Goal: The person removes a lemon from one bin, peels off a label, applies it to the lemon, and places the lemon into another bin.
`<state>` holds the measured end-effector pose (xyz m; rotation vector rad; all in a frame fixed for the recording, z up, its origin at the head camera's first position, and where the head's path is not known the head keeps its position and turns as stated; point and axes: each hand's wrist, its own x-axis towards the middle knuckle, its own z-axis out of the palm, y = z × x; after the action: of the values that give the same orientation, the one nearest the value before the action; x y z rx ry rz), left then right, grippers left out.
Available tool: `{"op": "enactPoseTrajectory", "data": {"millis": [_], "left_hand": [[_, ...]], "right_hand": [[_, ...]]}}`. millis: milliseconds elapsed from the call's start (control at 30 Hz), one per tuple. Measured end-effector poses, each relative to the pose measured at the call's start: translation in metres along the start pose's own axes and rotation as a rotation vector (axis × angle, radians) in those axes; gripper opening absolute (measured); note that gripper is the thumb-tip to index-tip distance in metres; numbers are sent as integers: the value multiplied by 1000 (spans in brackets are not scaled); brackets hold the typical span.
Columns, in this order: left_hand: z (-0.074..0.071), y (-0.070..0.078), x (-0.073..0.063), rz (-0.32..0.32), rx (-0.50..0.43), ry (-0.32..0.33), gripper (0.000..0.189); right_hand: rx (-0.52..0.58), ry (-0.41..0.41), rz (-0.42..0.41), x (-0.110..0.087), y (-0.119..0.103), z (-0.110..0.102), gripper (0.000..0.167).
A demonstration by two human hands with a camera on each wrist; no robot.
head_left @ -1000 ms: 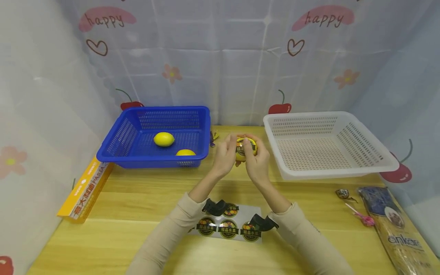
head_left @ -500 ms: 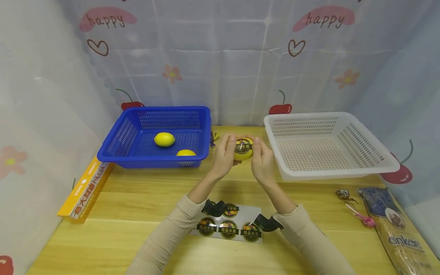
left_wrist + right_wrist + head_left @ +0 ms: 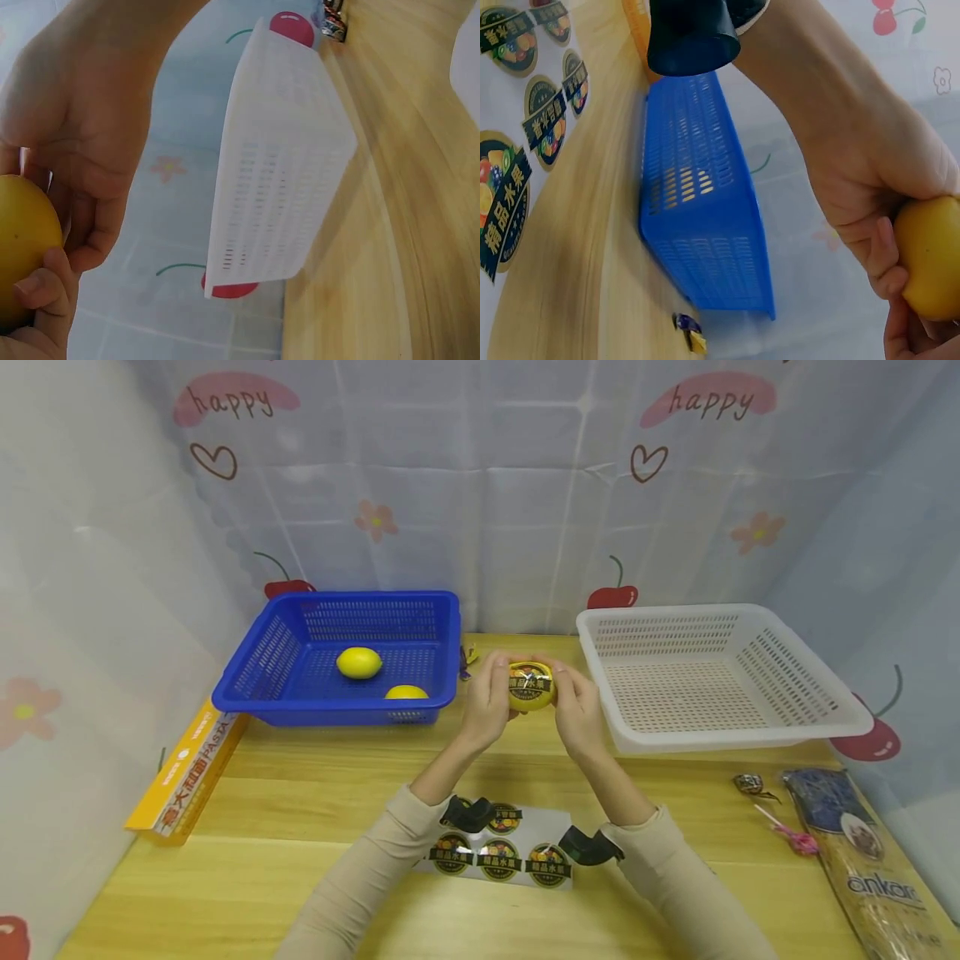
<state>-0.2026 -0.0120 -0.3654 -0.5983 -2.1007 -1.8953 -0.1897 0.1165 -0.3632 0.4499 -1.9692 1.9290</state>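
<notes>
A yellow lemon [image 3: 534, 704] is raised between my two hands in the middle of the head view, above the table. A round dark sticker [image 3: 529, 682] with fruit pictures and lettering faces up on it. My left hand [image 3: 486, 706] grips the lemon from the left, thumb along the sticker's edge. From the right, my right hand [image 3: 580, 714] holds the other side, its thumb at the rim. Both wrist views show fingers curled around the lemon's underside [image 3: 26, 240]. A sheet of similar stickers [image 3: 517, 883] lies on the table under my forearms.
At the back left stands a blue basket [image 3: 337, 706] with two lemons [image 3: 359, 663] in view. A white basket [image 3: 738, 739] stands back right. An orange pasta box [image 3: 183, 772] lies left. A pasta bag [image 3: 862, 860], a lollipop [image 3: 798, 841] and a wrapped candy [image 3: 750, 784] lie right.
My right thumb has moved off the sticker's face to its right edge, and the right hand has shifted slightly right. The lemon has turned a little, with the sticker more fully in sight.
</notes>
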Motion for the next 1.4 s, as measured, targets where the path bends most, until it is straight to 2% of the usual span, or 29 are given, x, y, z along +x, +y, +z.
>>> {"op": "enactPoseTrajectory", "data": {"millis": [100,300,433,533,600,700,767,933,1000,1167,1300,1400], "left_hand": [[0,3,-1,38,-9,-14,40],[-2,30,-8,77,-12,-39,30],[-2,36,-9,80,14,-24,26],[-1,38,-9,59,15,-9,32],[-1,39,-9,41,11,-2,36],[0,40,-8,28,38,8,39],[1,41,-8,44,81,16,39],[4,17,-3,121,153,34,37],[5,6,-1,112,135,34,38],[4,4,0,27,-1,19,41],[2,5,2,-15,-109,20,45],[2,8,4,-82,-162,29,47]], "right_hand": [[-35,-12,7,0,-3,0,35],[-109,10,-28,0,-2,1,32],[-42,27,5,1,1,-3,36],[67,17,71,1,2,-6,40],[87,8,82,1,0,-8,39],[14,11,25,2,-3,-11,34],[-60,4,-39,3,-7,-13,28],[-215,-79,-179,6,-18,-18,18],[-251,-106,-197,7,-22,-20,16],[-240,-92,-127,5,-37,-20,17],[-166,-78,-72,6,-30,-23,24],[-105,-101,-26,6,-19,-25,30]]}}
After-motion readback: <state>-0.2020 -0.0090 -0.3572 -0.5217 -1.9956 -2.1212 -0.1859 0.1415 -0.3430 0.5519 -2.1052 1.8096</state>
